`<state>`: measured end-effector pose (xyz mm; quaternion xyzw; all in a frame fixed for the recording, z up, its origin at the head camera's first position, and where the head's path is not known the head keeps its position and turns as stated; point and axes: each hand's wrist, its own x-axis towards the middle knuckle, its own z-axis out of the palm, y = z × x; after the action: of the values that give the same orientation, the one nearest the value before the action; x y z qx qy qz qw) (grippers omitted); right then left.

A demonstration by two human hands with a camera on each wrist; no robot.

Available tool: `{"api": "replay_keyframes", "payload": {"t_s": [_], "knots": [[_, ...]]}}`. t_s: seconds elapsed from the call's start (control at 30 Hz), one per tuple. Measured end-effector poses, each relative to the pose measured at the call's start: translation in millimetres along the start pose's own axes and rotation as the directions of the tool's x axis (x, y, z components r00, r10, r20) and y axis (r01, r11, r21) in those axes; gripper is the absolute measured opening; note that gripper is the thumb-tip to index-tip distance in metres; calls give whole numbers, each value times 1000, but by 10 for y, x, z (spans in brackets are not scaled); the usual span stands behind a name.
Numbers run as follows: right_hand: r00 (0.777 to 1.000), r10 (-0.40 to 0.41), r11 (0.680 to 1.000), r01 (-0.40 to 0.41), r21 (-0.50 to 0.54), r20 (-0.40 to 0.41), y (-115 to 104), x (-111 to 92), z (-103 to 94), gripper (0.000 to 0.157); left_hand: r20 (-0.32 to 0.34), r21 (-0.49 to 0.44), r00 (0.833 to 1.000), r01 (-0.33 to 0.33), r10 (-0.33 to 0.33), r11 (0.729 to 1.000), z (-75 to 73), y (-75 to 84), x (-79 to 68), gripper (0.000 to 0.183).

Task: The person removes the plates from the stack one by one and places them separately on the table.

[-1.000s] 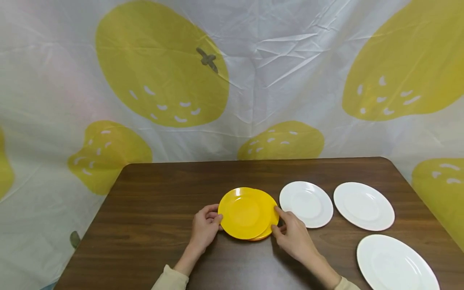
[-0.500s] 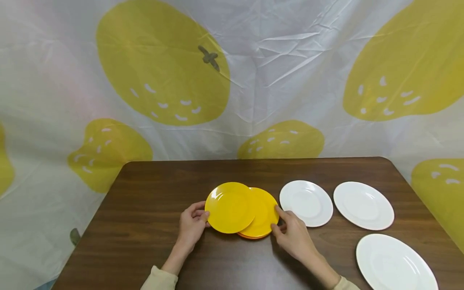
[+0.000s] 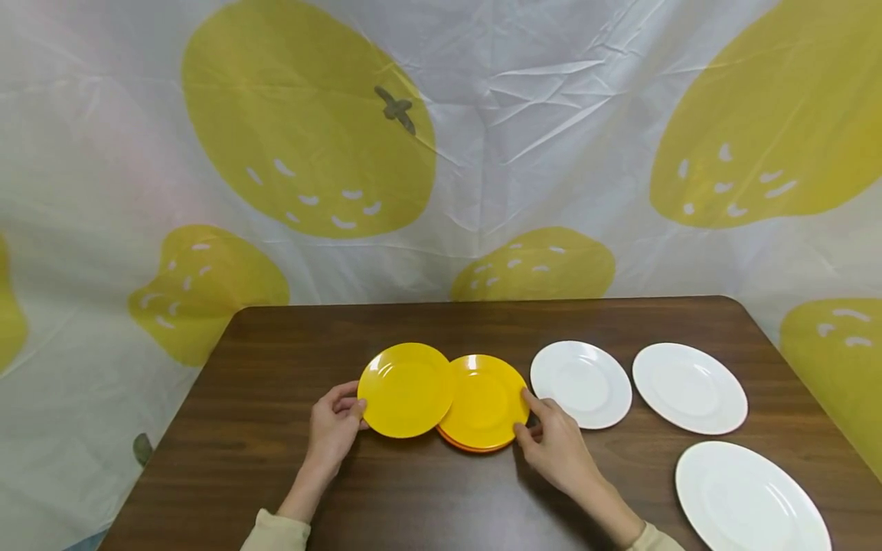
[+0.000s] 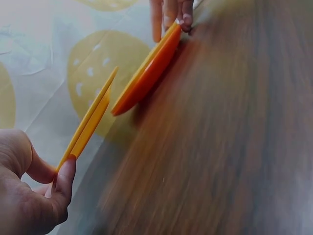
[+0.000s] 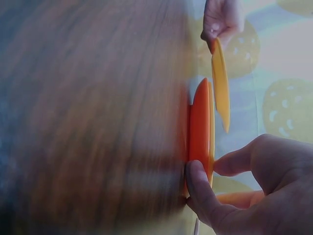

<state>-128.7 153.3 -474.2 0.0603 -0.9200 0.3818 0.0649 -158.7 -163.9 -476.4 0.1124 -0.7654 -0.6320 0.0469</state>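
My left hand [image 3: 335, 423] pinches the left rim of a yellow plate [image 3: 404, 392]. In the left wrist view this plate [image 4: 87, 121] is raised off the table, its thin edge between thumb and fingers. To its right lies a stack of plates [image 3: 485, 402], yellow on top with orange below. My right hand [image 3: 555, 444] holds the stack's right rim. The right wrist view shows thumb and fingers on either side of the stack, its orange plate [image 5: 200, 127] toward the table. From the head, the lifted plate's right edge overlaps the stack's left edge.
Three white plates lie on the right of the brown wooden table [image 3: 289, 344]: one by the right hand [image 3: 582, 385], another white plate [image 3: 690, 389] beside it, and a white plate [image 3: 751, 497] nearer the front. A fruit-print cloth [image 3: 537, 138] hangs behind the table.
The left hand has drawn the top yellow plate leftward off the stack, uncovering most of the yellow plate beneath. The right hand has stayed at the stack's right rim.
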Motion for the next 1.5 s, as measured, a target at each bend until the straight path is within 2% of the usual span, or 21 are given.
{"api": "replay_keyframes", "payload": {"t_s": [0.6,0.77,0.97,1.2,1.3,1.5], "knots": [[1000,5,1000,-5,-8,-8,2,-8,18,60,-52,88,998,40,-35,995,-305,-147,-8,36],[1000,2,1000,-2,-22,-15,-6,-5,11,59,-64,142,997,46,-37,989,-362,-151,-28,35],[1000,19,1000,-19,-17,3,-15,-9,5,60,-85,264,996,50,-28,963,-399,-146,-59,35],[1000,27,1000,-27,-8,5,-10,-18,21,60,-141,402,990,42,17,915,-399,-158,-58,32],[999,42,999,-42,4,12,-15,-17,25,61,-150,435,988,32,37,900,-381,-155,-65,32],[998,62,998,-61,-14,29,-27,-17,22,59,-151,460,986,5,73,888,-321,-122,-79,36]]}}
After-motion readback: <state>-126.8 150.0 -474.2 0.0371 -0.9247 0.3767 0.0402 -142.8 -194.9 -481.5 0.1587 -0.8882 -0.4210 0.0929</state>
